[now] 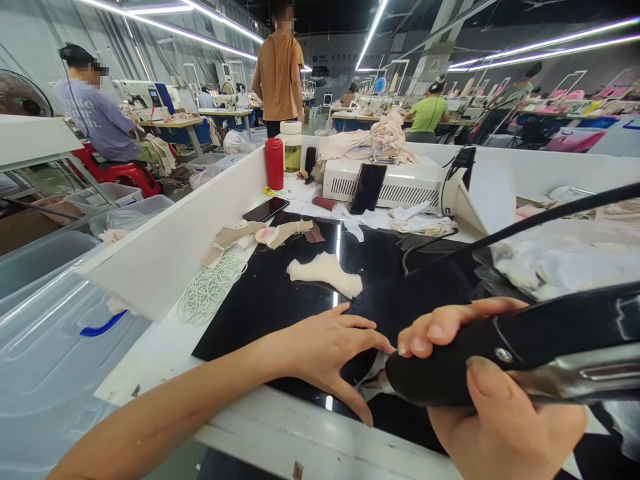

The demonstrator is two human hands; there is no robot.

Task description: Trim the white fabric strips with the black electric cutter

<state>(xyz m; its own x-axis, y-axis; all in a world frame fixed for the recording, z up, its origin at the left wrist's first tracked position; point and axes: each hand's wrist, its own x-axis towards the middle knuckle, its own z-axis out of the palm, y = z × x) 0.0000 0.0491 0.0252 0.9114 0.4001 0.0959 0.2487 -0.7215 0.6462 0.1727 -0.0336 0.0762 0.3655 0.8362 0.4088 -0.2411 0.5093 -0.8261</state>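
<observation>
My right hand (505,400) is wrapped round a black corded hand tool (450,373) with a silver lever along its side; its exact kind I cannot tell. The tool's narrow metal tip points left, low over a glossy black board (260,313). Beside the tip my left hand (333,350) lies on the board, fingers spread and thumb apart. A small pale piece (383,363) shows between the left fingers and the tip, partly hidden. Beyond the left hand rests a cream fabric piece (325,272), flat on the board.
Pale green elastic loops (210,287) and beige scraps (233,237) lie at the left. Behind are a phone (267,209), a propped phone (369,189), a red bottle (275,164) and a white vented machine (410,183). A black cable (540,220) crosses the right. Several people are further off.
</observation>
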